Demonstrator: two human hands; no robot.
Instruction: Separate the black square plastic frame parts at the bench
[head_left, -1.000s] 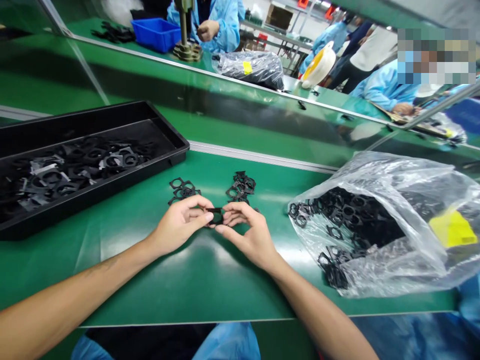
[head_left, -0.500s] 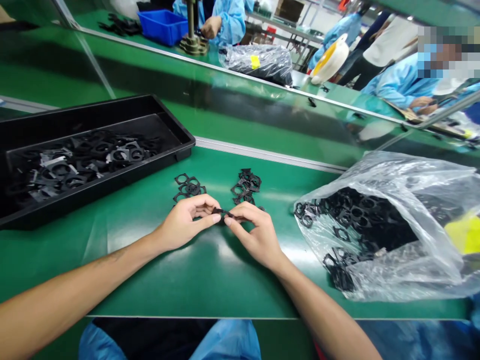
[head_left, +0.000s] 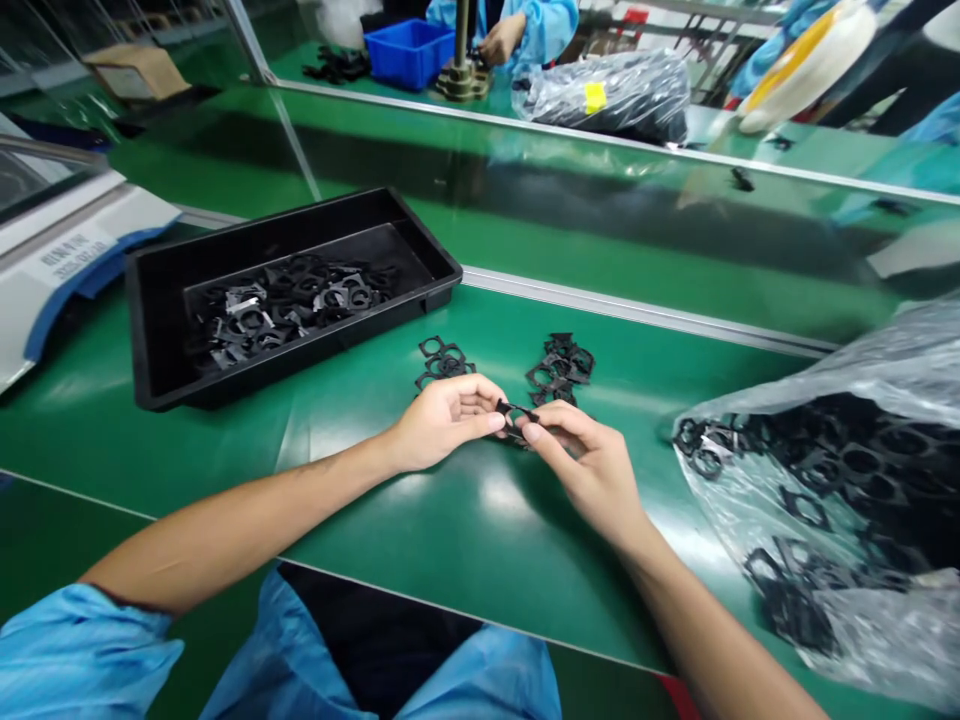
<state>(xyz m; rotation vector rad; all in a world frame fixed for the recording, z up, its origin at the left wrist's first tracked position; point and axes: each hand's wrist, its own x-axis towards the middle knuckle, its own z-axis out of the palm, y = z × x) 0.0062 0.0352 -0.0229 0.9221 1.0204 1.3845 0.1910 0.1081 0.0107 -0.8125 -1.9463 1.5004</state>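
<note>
Between my two hands is a small black plastic ring frame (head_left: pixel 517 411), raised over the green table. My left hand (head_left: pixel 448 420) pinches its left end with thumb and fingers. At the other end, my right hand (head_left: pixel 589 455) grips it the same way. Just behind my left hand lies a small group of black ring parts (head_left: pixel 448 360), partly hidden by the fingers. A denser pile of black parts (head_left: pixel 561 365) sits behind my right hand.
A black tray (head_left: pixel 300 360) with many black parts stands at left, beside a white and blue machine (head_left: pixel 75 240). An open clear plastic bag (head_left: pixel 720 510) of parts lies at right. Behind a clear partition are a blue bin (head_left: pixel 411 55) and a co-worker's hand (head_left: pixel 502 40).
The view has swung left, so everything sits further right. The ring frame in my hands has tilted, and its opening now faces me. Both hands keep their hold.
</note>
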